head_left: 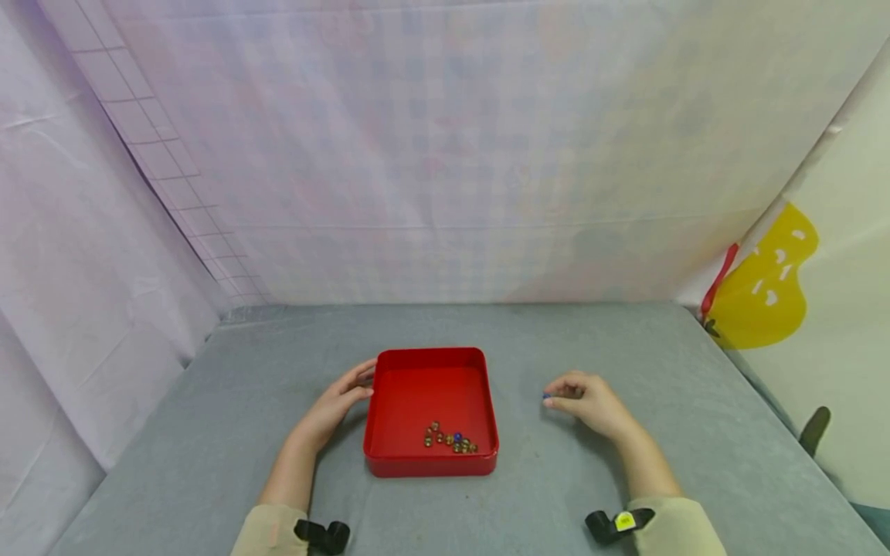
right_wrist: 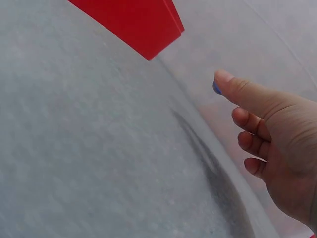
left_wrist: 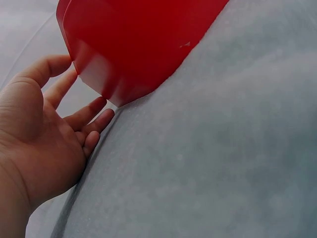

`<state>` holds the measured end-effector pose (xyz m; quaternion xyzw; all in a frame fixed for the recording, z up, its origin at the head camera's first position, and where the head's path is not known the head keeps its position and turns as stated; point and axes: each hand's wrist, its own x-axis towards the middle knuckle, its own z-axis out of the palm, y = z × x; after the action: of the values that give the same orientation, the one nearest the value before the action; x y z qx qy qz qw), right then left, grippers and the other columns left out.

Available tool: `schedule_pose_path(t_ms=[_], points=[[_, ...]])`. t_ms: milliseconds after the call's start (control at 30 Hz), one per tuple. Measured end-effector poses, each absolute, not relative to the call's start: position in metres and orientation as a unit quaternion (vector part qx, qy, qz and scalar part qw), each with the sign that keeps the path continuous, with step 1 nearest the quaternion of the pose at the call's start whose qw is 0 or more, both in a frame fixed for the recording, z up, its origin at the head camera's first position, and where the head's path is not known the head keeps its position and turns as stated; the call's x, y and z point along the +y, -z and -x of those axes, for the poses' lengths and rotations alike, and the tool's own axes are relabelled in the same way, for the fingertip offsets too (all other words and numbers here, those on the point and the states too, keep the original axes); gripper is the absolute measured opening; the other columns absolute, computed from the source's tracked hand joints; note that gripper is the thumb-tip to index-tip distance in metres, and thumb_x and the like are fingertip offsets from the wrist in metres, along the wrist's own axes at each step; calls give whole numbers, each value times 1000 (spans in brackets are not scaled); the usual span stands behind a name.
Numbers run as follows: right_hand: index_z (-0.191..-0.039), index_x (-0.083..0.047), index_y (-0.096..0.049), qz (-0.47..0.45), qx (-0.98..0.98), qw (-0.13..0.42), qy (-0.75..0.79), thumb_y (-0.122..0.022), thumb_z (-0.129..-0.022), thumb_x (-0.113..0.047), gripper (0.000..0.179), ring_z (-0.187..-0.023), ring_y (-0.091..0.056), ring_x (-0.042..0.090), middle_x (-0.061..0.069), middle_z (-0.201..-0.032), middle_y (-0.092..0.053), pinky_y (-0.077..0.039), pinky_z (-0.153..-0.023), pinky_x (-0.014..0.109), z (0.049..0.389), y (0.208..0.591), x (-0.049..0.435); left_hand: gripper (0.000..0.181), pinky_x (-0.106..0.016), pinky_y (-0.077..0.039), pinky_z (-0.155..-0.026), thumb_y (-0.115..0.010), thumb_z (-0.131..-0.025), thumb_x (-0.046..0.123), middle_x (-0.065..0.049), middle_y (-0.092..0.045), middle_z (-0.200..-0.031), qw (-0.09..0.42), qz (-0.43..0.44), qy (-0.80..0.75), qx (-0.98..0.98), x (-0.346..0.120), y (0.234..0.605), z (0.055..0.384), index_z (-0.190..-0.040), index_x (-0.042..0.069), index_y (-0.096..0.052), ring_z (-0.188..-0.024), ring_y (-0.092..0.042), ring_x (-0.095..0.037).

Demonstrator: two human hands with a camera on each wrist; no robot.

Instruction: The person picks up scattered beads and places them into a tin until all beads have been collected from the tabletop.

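Note:
A square red tray (head_left: 431, 386) with raised walls lies on the grey cloth in the head view. Near its front right corner sit several gold-brown beads or marbles (head_left: 449, 439) and one blue one (head_left: 457, 437). My left hand (head_left: 338, 403) touches the tray's left wall with its fingertips; in the left wrist view the straight fingers (left_wrist: 84, 118) rest against the red side. To the right of the tray, my right hand (head_left: 589, 400) pinches a small blue bead (right_wrist: 217, 88) above the cloth. Its other fingers are loosely curled, and the thumb partly hides the bead.
Grey cloth (head_left: 292, 347) covers the table. A pale patterned curtain (head_left: 445, 154) stands behind it, with white sheeting at the left. At the right hangs a white sheet bearing a yellow printed shape (head_left: 765, 289). Both wrists carry black camera mounts (head_left: 323, 536).

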<state>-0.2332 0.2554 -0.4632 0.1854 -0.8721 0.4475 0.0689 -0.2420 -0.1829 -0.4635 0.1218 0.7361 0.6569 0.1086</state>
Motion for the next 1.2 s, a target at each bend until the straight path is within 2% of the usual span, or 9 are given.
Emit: schedule_pose_path(t_ms=[533,767,1067,1200], points=[[-90,-13,-74,-216,-872,97,-428,-78,-80,-16,12,-74,-51,13,-6,-76,-56,-41,-68,30,228,447,229,53,-55,-18,-108,-52,-98,12,-18,-35,-148,114,-116,-656,737,-182,461,240,-148,11,-35,-135,-31,-33],[-93,-10,-74,-227,-869,98,-429,-77,-82,-18,14,-78,-50,16,-6,-76,-55,-40,-71,31,223,438,214,52,-55,-19,-108,-52,-98,12,-18,-36,-148,112,-117,-654,739,-183,462,240,-148,11,-35,-134,-33,-33],[-93,-10,-74,-234,-860,106,-440,-78,-81,-13,13,-80,-49,18,-6,-76,-52,-40,-68,29,218,431,198,52,-55,-20,-108,-52,-98,13,-16,-37,-147,112,-109,-653,741,-182,459,239,-148,12,-37,-134,-32,-32],[-92,-9,-73,-237,-857,114,-443,-77,-79,-6,13,-80,-51,27,-3,-75,-52,-41,-69,32,214,427,187,52,-56,-19,-108,-52,-98,12,-18,-35,-148,114,-116,-654,739,-183,460,239,-148,11,-35,-134,-32,-33]])
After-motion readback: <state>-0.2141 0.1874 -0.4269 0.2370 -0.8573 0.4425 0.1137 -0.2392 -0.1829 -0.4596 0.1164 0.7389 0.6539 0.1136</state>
